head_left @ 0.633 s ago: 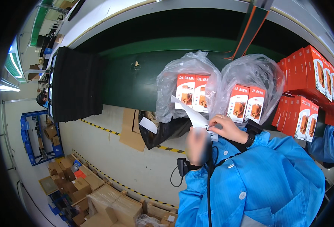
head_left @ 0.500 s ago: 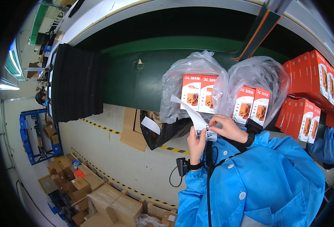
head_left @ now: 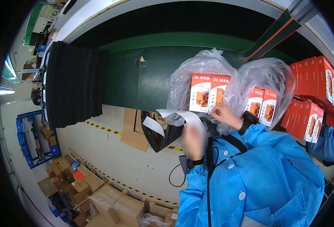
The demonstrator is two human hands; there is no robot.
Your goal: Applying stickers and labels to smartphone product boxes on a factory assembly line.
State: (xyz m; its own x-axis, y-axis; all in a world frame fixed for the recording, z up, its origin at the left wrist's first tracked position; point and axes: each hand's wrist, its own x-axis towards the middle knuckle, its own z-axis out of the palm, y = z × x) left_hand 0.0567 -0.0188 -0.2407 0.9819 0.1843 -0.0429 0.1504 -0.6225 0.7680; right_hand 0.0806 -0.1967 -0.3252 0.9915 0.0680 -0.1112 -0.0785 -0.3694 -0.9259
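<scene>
1. Holding a white paper strip (head_left: 182,114), the left hand (head_left: 194,140) sat in front of the blue sleeve; the hand was motion-blurred, so whether its fingers were clamped on the strip could not be told.
2. The strip ran from the left hand up and to the left, ending just below the left plastic-wrapped bundle (head_left: 206,89) of red boxes.
3. The right hand (head_left: 224,114) rested at the lower edge of that bundle, its fingers (head_left: 215,111) pinched together on the near end of the strip, against the clear wrap.
4. Compared with the frame 0.5 s earlier, the left hand had dropped lower and away from the right hand; earlier the two hands were close together at the strip.
5. The strip had changed from a steep diagonal to a flatter, more horizontal lie.
6. The right hand had stayed at nearly the same place on the bundle.
7. A second wrapped bundle (head_left: 267,94) stood just to the right of the first, both on the dark green table (head_left: 151,79).
8. Stacked red boxes (head_left: 314,98) stood further right.
9. A black bag (head_left: 160,136) with a white label hung at the table edge, beside a flat cardboard sheet (head_left: 133,130) on the floor.
</scene>
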